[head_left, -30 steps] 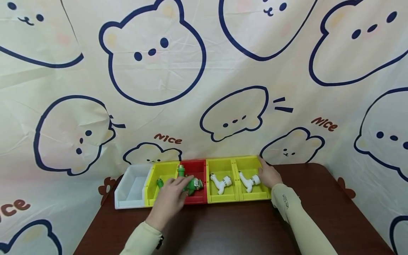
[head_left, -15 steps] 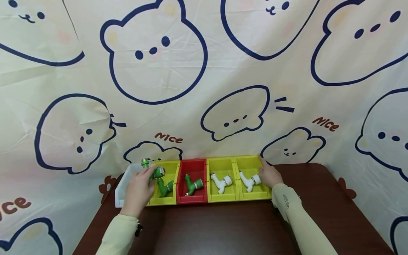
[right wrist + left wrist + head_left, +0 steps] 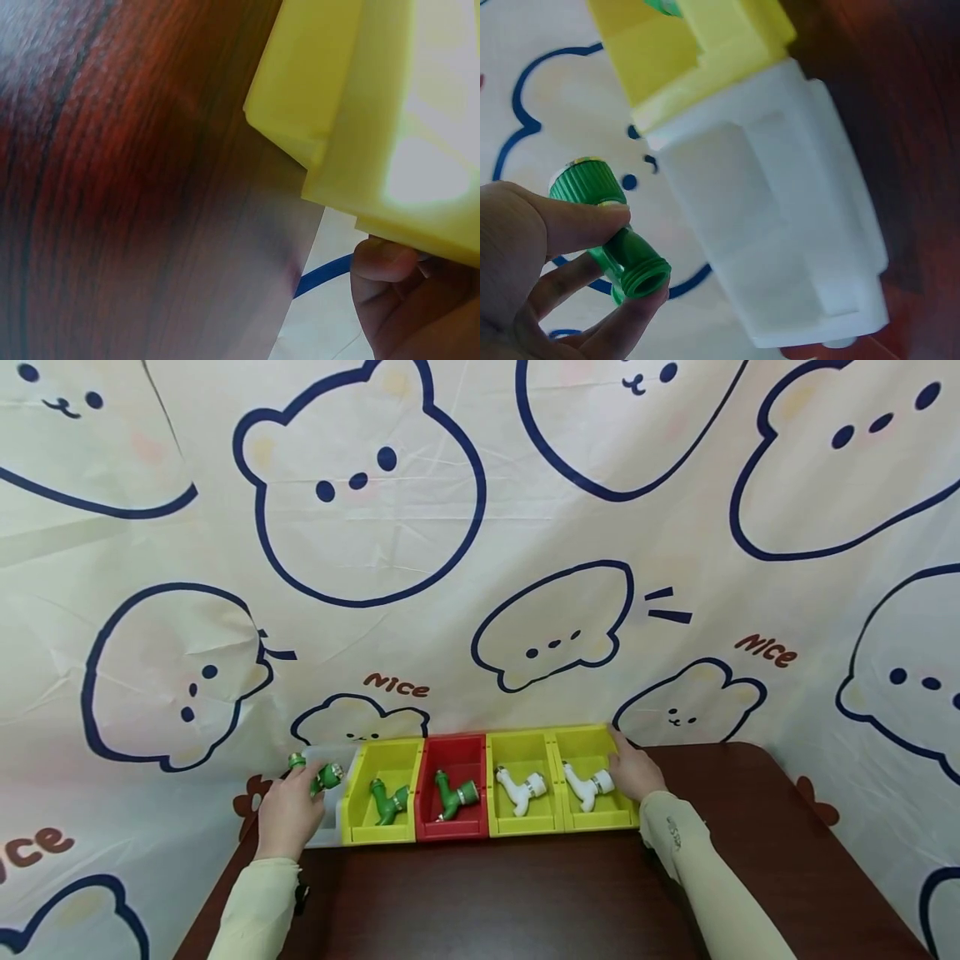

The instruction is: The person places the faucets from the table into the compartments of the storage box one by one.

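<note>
My left hand [image 3: 288, 818] pinches a green plastic tap [image 3: 327, 777] above the white bin [image 3: 330, 831] at the row's left end. In the left wrist view, thumb and fingers close around the tap [image 3: 589, 182], beside the white bin's wall [image 3: 735, 187]. At the other end, my right hand [image 3: 636, 772] grips the side of the rightmost yellow bin [image 3: 581, 746]; the right wrist view has curled fingers at its edge. That bin holds a white tap [image 3: 587, 787]. The left hand hides part of the white bin.
Between the end bins stand a yellow bin [image 3: 360, 832] with a green tap [image 3: 387, 802], a red bin [image 3: 450, 828] with another green tap [image 3: 455, 795], and a yellow bin [image 3: 521, 827] with a white tap [image 3: 520, 791]. The brown table [image 3: 487, 902] meets a printed curtain behind.
My left hand has lifted a green tap from around the red bin and carried it left over the white bin. The right hand has stayed on the rightmost yellow bin.
</note>
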`<action>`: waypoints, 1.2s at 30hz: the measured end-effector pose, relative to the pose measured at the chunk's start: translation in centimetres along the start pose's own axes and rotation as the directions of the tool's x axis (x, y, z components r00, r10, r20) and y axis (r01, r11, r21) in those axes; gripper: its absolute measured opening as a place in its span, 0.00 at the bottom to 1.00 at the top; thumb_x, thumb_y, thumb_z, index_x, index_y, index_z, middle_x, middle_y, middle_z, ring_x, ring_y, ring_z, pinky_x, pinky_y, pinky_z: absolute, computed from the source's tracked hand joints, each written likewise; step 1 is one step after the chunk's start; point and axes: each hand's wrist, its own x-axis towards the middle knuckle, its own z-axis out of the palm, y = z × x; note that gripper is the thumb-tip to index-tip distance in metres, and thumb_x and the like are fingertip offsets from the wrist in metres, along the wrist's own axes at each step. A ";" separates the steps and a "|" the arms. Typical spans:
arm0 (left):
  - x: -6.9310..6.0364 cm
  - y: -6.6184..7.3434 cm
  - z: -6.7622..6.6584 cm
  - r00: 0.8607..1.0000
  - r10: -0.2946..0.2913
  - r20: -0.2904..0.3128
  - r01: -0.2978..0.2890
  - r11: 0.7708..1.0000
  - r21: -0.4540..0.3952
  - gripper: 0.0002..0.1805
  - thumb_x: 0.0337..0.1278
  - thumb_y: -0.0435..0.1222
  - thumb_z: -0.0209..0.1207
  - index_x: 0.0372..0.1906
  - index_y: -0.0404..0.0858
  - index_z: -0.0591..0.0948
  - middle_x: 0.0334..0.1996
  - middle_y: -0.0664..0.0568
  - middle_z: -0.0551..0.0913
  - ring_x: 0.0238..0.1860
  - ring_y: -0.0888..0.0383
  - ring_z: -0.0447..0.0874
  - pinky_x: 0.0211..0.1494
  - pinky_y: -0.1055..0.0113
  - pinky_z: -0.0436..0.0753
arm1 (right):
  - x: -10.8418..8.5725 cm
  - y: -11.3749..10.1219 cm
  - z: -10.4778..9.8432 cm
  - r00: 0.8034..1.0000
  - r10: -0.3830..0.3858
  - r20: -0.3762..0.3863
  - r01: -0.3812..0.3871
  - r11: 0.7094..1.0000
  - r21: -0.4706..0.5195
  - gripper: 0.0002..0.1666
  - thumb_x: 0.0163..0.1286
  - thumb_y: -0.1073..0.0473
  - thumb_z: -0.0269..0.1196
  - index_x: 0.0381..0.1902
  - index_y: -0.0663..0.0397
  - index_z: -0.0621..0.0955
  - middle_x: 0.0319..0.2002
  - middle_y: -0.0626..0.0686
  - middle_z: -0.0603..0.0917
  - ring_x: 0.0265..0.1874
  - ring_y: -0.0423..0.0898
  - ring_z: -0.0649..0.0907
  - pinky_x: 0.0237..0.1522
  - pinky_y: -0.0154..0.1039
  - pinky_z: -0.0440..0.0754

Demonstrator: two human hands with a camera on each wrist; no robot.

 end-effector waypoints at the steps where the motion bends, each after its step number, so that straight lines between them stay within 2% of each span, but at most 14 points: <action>1: 0.1 -0.2 0.1 1.000 -0.007 0.020 0.006 1.000 0.004 0.25 0.58 0.29 0.66 0.62 0.32 0.81 0.57 0.29 0.83 0.47 0.29 0.83 0.54 0.34 0.79 | 0.0 0.0 0.0 1.000 0.001 0.000 -0.001 1.000 0.001 0.37 0.83 0.57 0.44 0.85 0.48 0.50 0.16 0.53 0.73 0.13 0.46 0.66 0.20 0.42 0.67; 7: 0.6 -1.1 0.9 0.993 -0.044 0.113 0.041 0.999 0.024 0.26 0.59 0.30 0.65 0.63 0.32 0.80 0.56 0.28 0.82 0.48 0.31 0.83 0.56 0.33 0.79 | -0.1 0.1 0.0 1.000 0.008 -0.001 -0.008 1.000 0.004 0.37 0.83 0.57 0.44 0.85 0.47 0.50 0.17 0.54 0.74 0.14 0.47 0.67 0.22 0.42 0.68; 16: 0.7 -2.5 2.1 0.987 -0.055 0.153 0.051 0.998 0.027 0.27 0.56 0.29 0.66 0.63 0.32 0.80 0.55 0.28 0.83 0.45 0.33 0.84 0.54 0.34 0.80 | 0.0 0.0 0.1 1.000 0.028 0.000 -0.028 1.000 0.000 0.37 0.83 0.56 0.45 0.85 0.46 0.50 0.20 0.54 0.76 0.16 0.48 0.70 0.24 0.43 0.70; 21: 0.7 -2.5 2.5 0.987 -0.051 0.149 0.047 0.998 0.029 0.27 0.54 0.28 0.67 0.62 0.31 0.81 0.55 0.29 0.83 0.47 0.33 0.84 0.54 0.33 0.80 | 0.2 0.0 0.0 0.999 0.039 0.006 -0.039 0.999 -0.002 0.37 0.84 0.56 0.45 0.85 0.45 0.50 0.24 0.56 0.80 0.19 0.50 0.72 0.27 0.44 0.71; 24: 0.7 -2.4 2.7 0.989 -0.042 0.139 0.038 0.999 0.031 0.26 0.53 0.27 0.67 0.61 0.31 0.82 0.54 0.29 0.83 0.46 0.33 0.84 0.54 0.34 0.80 | 0.2 0.0 0.0 0.999 0.038 0.001 -0.038 0.999 -0.005 0.37 0.84 0.56 0.45 0.85 0.46 0.50 0.30 0.59 0.83 0.20 0.50 0.74 0.29 0.44 0.72; 27: 0.8 -2.5 3.0 0.990 -0.031 0.141 0.026 0.999 0.036 0.26 0.52 0.26 0.66 0.61 0.31 0.82 0.53 0.30 0.84 0.46 0.33 0.84 0.54 0.34 0.80 | 0.2 -0.1 0.1 0.999 0.037 -0.005 -0.037 0.999 -0.009 0.37 0.84 0.56 0.46 0.85 0.46 0.51 0.44 0.64 0.87 0.23 0.51 0.77 0.32 0.46 0.75; 31: 0.8 -2.7 3.5 0.988 -0.032 0.151 0.026 0.999 0.040 0.27 0.50 0.25 0.67 0.60 0.31 0.83 0.52 0.31 0.85 0.47 0.35 0.84 0.55 0.34 0.80 | 0.1 -0.2 0.1 0.999 0.041 -0.008 -0.041 0.999 -0.017 0.37 0.84 0.56 0.46 0.85 0.45 0.51 0.65 0.68 0.79 0.29 0.52 0.80 0.39 0.50 0.78; 33: 0.9 -2.8 3.6 0.988 -0.031 0.149 0.026 0.999 0.040 0.27 0.50 0.25 0.67 0.60 0.31 0.83 0.51 0.31 0.85 0.46 0.35 0.84 0.55 0.34 0.80 | 0.1 -0.2 0.1 0.999 0.042 -0.011 -0.042 0.999 -0.021 0.37 0.83 0.56 0.46 0.85 0.46 0.51 0.69 0.69 0.76 0.31 0.52 0.81 0.41 0.51 0.79; 36: 1.0 -2.9 3.9 0.989 -0.026 0.145 0.021 0.999 0.039 0.27 0.49 0.25 0.67 0.59 0.31 0.83 0.51 0.31 0.85 0.45 0.35 0.84 0.55 0.34 0.80 | 0.1 -0.1 0.2 0.999 0.041 -0.013 -0.041 0.999 -0.023 0.37 0.83 0.57 0.46 0.85 0.46 0.51 0.69 0.69 0.75 0.30 0.52 0.81 0.40 0.51 0.79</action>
